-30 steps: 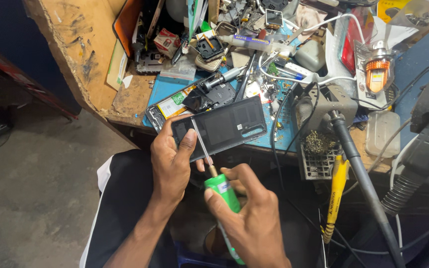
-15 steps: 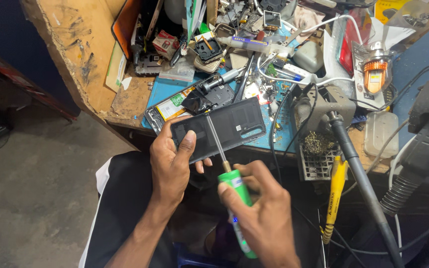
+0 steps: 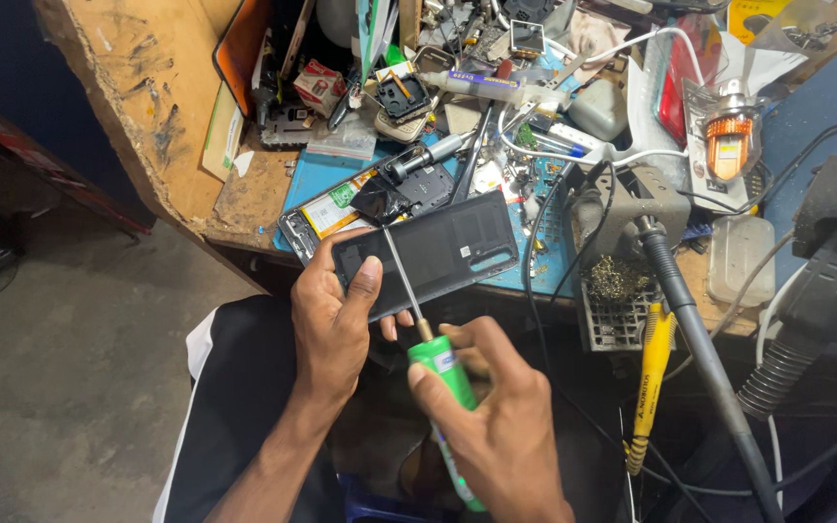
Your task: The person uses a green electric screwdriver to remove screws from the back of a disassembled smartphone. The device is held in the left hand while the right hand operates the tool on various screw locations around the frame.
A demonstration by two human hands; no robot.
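My left hand (image 3: 336,315) grips a dark phone back cover (image 3: 438,252) by its left end, thumb pressed on its face, holding it over the bench's front edge. My right hand (image 3: 496,416) is shut on a green-handled screwdriver (image 3: 443,373). Its thin metal shaft runs up across the cover, and the tip sits near the cover's upper left, close to an opened phone (image 3: 341,208) lying on the blue mat (image 3: 535,276).
The wooden bench (image 3: 167,107) is crowded with phone parts, tubes, cables and a small lamp (image 3: 728,131). A soldering iron stand (image 3: 622,291) and a yellow tool (image 3: 651,387) sit to the right, with a thick black hose (image 3: 816,320) at the far right. Bare floor (image 3: 60,387) lies left.
My right hand has slid back toward me along the screwdriver, and the shaft now reaches farther up across the cover. The left hand keeps its grip on the cover.
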